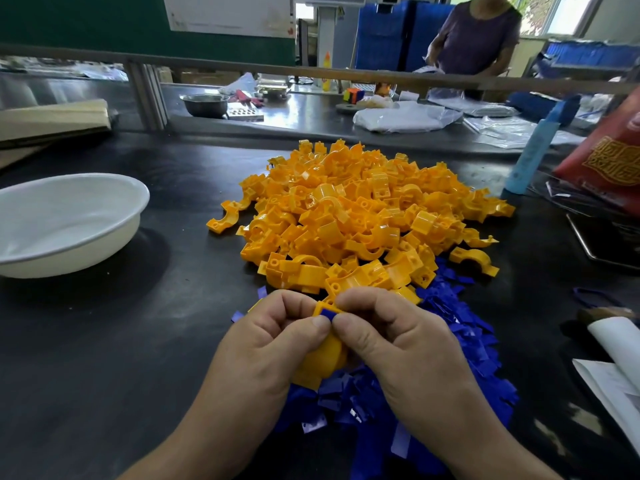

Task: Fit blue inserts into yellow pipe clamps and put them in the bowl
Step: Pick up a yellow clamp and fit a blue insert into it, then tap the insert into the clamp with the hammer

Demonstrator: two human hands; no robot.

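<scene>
The grip of my left hand (273, 337) is clamped round a yellow clamp (320, 362), my right hand (391, 334) pinches a blue insert (327, 312) at its twelve-o'clock end, and the white bowl (86, 258) lies at ten o'clock, nearer my left.

left hand (273, 336), right hand (394, 332), thumb to thumb

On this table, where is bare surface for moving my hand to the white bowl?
The dark table is bare between the white bowl and the yellow clamp pile, and also near the front edge, left of the left hand. Crowded: the blue inserts under and right of the right hand, then papers and red bag at the right edge.
</scene>
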